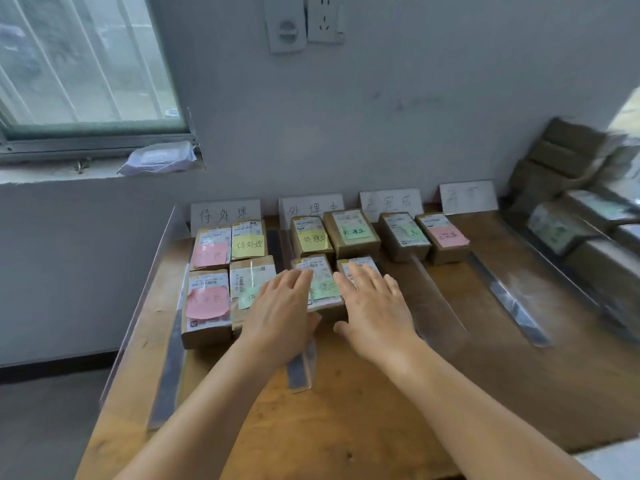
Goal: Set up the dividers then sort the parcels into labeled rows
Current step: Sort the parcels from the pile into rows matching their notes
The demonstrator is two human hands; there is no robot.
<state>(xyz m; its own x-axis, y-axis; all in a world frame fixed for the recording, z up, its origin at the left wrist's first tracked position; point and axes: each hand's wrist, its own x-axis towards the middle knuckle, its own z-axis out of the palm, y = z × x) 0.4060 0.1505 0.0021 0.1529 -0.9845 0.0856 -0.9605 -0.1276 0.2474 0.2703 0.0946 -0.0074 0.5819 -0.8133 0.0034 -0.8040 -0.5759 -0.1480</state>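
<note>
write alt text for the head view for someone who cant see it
Both hands, left hand and right hand, lie flat with straight fingers on parcels in the second row of a wooden table. Sticky-noted parcels fill three rows below handwritten row labels; the fourth is empty.

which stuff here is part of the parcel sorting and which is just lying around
Part of the job:
- sorted parcels with sticky notes
- row labels against the wall
- clear dividers on the table
- unsorted parcel stack at far right
- left hand and right hand, flat on the front parcels

Just lying about:
- plastic packet on the windowsill
- wall socket
</note>
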